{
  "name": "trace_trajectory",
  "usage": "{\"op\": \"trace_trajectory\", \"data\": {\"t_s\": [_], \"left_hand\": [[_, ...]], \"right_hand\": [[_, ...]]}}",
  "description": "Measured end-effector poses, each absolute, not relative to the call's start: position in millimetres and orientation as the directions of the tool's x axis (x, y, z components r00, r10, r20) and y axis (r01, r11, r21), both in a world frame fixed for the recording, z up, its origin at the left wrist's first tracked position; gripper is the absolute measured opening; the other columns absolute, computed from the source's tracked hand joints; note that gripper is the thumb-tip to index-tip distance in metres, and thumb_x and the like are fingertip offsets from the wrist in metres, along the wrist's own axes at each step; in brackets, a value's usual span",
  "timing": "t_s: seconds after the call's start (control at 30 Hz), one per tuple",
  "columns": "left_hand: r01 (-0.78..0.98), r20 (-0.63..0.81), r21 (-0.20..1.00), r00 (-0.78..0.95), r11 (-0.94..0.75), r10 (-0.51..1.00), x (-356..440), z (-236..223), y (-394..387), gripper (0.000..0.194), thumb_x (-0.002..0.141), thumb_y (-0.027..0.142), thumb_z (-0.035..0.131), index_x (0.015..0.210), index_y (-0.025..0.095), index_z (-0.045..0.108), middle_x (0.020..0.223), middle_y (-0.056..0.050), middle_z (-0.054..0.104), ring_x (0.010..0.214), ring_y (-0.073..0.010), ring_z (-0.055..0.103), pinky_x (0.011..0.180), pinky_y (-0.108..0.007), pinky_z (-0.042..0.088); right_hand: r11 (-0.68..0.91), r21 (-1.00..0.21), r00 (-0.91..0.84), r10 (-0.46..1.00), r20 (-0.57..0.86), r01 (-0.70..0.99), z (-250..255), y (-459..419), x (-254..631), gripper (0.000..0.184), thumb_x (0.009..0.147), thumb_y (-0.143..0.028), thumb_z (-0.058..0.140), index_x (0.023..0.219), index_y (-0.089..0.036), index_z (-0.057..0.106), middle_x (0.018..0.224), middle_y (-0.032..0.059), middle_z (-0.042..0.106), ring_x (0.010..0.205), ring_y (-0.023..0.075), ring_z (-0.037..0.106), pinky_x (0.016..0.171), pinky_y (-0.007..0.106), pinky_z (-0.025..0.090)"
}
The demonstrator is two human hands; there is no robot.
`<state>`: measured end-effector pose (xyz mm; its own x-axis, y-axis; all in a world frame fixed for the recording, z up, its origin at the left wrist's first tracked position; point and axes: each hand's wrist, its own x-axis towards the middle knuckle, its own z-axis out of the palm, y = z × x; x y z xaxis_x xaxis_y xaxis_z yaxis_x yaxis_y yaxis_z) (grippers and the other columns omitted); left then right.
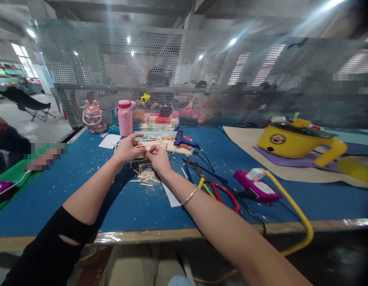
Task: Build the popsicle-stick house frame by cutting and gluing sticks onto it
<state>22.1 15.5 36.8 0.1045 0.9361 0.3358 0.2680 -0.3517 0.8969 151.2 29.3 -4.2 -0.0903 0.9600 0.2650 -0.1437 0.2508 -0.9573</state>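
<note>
My left hand [128, 149] is closed around a thin wooden stick [141, 146], which points toward my right hand. With fingertips pinched together, my right hand [159, 159] meets the sticks beside it; what lies between its fingers is too small to make out. Below both hands is a loose heap of short cut wooden sticks [145, 176]. Longer sticks [184, 149] lie just beyond, partly hidden by my hands. A blue glue gun [185, 142] rests on them at the right.
Pliers [198, 171] and red-handled cutters [227, 194] lie right of my right forearm, near a purple power strip [257, 186] with a yellow cable. A pink bottle [125, 121] and a clear jug [94, 118] stand at the back. A yellow pot [291, 141] sits far right.
</note>
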Motion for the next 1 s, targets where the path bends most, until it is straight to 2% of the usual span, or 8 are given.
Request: {"op": "trace_trajectory", "data": {"t_s": [0.2, 0.37, 0.5, 0.6, 0.8, 1.0], "left_hand": [[0.306, 0.357, 0.881, 0.068, -0.36, 0.932, 24.6, 36.7, 15.6, 0.054, 0.06, 0.022, 0.064, 0.111, 0.012, 0.05, 0.067, -0.001, 0.064, 0.058, -0.0127, 0.059, 0.055, -0.023, 0.045], [0.374, 0.353, 0.863, 0.034, -0.34, 0.935, 24.4, 36.9, 15.3, 0.05, 0.061, 0.023, 0.064, 0.109, 0.012, 0.054, 0.069, -0.002, 0.066, 0.056, -0.0115, 0.058, 0.052, -0.022, 0.042], [0.39, 0.363, 0.852, 0.037, -0.348, 0.931, 23.7, 36.2, 15.9, 0.051, 0.062, 0.023, 0.064, 0.111, 0.013, 0.055, 0.072, -0.003, 0.067, 0.059, -0.0117, 0.059, 0.054, -0.022, 0.042], [0.406, 0.371, 0.843, 0.037, -0.353, 0.928, 22.2, 34.7, 17.5, 0.052, 0.062, 0.024, 0.064, 0.112, 0.013, 0.056, 0.075, -0.005, 0.068, 0.062, -0.013, 0.06, 0.056, -0.023, 0.044], [0.439, 0.396, 0.82, 0.029, -0.368, 0.918, 19.8, 32.4, 20.7, 0.053, 0.061, 0.027, 0.066, 0.112, 0.013, 0.058, 0.077, -0.006, 0.069, 0.064, -0.0149, 0.061, 0.058, -0.024, 0.046], [0.385, 0.368, 0.853, 0.036, -0.353, 0.929, 21.2, 33.9, 19.2, 0.052, 0.061, 0.026, 0.066, 0.111, 0.012, 0.058, 0.076, -0.007, 0.069, 0.061, -0.0142, 0.061, 0.059, -0.025, 0.046]], "right_hand": [[0.184, -0.979, -0.065, 0.979, 0.191, -0.09, -1.8, 27.2, 151.4, 0.018, 0.061, -0.021, 0.054, 0.072, -0.022, 0.041, 0.051, -0.0071, 0.055, 0.046, 0.0113, 0.054, 0.041, 0.019, 0.035], [0.187, -0.977, 0.16, 0.972, 0.17, -0.1, 2.3, 30.5, 159.3, 0.016, 0.06, -0.016, 0.046, 0.07, -0.022, 0.036, 0.061, -0.0042, 0.06, 0.043, 0.0099, 0.052, 0.038, 0.02, 0.034], [0.216, -0.976, 0.241, 0.948, 0.208, -0.006, -0.6, 35.3, 165.0, 0.01, 0.059, -0.017, 0.046, 0.066, -0.022, 0.039, 0.059, -0.0045, 0.056, 0.046, 0.0107, 0.05, 0.045, 0.022, 0.038], [0.253, -0.964, 0.219, 0.939, 0.266, 0.085, -6.0, 38.1, 165.2, 0.005, 0.059, -0.019, 0.046, 0.064, -0.02, 0.048, 0.058, -0.0032, 0.056, 0.055, 0.0127, 0.053, 0.054, 0.024, 0.041], [0.276, -0.952, 0.17, 0.94, 0.296, 0.133, -10.2, 39.1, 164.1, 0.017, 0.062, -0.021, 0.046, 0.071, -0.018, 0.061, 0.063, -0.0002, 0.062, 0.063, 0.0144, 0.055, 0.062, 0.026, 0.042], [0.363, -0.913, -0.085, 0.932, 0.353, 0.188, -5.1, 29.4, 157.6, 0.017, 0.066, -0.025, 0.053, 0.071, -0.017, 0.067, 0.069, 0.0004, 0.066, 0.064, 0.0137, 0.056, 0.064, 0.025, 0.042]]}}
